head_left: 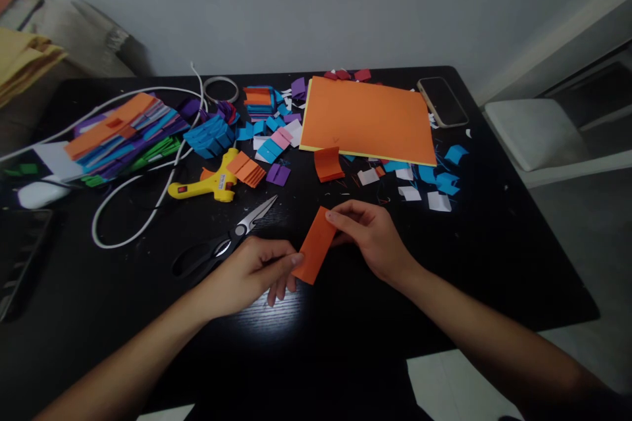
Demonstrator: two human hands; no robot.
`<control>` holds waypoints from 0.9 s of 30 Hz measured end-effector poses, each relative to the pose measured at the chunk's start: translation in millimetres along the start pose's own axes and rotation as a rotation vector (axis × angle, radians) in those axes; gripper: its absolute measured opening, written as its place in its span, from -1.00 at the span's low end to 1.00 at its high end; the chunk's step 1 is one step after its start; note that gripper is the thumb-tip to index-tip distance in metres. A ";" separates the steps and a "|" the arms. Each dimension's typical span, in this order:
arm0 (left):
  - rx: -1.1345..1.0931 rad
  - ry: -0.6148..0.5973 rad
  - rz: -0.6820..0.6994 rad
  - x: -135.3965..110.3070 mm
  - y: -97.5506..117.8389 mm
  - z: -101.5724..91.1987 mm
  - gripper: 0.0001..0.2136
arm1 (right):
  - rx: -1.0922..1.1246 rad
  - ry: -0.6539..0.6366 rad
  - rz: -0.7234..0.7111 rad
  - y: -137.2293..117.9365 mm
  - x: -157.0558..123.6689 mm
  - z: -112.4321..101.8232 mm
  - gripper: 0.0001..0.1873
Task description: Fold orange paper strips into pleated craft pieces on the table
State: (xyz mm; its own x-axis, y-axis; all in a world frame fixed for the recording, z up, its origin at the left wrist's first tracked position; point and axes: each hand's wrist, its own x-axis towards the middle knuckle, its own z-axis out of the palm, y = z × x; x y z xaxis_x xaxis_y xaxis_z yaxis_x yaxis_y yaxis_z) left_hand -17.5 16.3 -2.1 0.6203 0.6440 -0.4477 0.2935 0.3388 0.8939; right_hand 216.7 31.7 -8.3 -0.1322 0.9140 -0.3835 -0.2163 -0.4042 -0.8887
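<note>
An orange paper strip (pixel 316 247) is held up between my two hands above the black table. My left hand (pixel 261 270) pinches its lower left end, thumb on top. At the upper right end, my right hand (pixel 368 233) grips the paper with the thumb in front and fingers behind. Black-handled scissors (pixel 240 230) lie beside my left hand, blades pointing away and slightly apart; my left forearm hides part of the handles. Beyond the strip stands a curled orange paper piece (pixel 328 164), by a large orange sheet (pixel 368 120).
A yellow glue gun (pixel 210 185) lies left with a looping white cable (pixel 106 237). Folded coloured papers (pixel 128 131) are piled at the back left. Blue and white paper scraps (pixel 438 201) scatter on the right, below a phone (pixel 442 102). A stool (pixel 533 135) stands beyond the table.
</note>
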 end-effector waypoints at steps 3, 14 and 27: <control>0.005 0.004 -0.008 0.2 0.5 -0.7 -0.57 | 0.004 0.000 -0.002 0.0 0.0 0.0 -0.75; -0.182 0.019 -0.066 1.8 1.3 -1.8 -0.52 | -0.025 -0.041 0.038 -2.3 2.5 -3.3 -0.70; 0.279 0.467 0.618 -7.3 8.8 2.3 -0.79 | 0.004 -0.040 0.089 0.1 4.8 -2.9 -0.71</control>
State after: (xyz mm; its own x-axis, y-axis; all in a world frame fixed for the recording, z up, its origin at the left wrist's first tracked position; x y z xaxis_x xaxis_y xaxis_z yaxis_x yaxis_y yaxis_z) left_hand -17.8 13.0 9.0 0.3803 0.8986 0.2188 0.2065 -0.3132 0.9270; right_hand 218.9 36.2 -10.9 -0.1895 0.8725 -0.4504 -0.2062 -0.4839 -0.8505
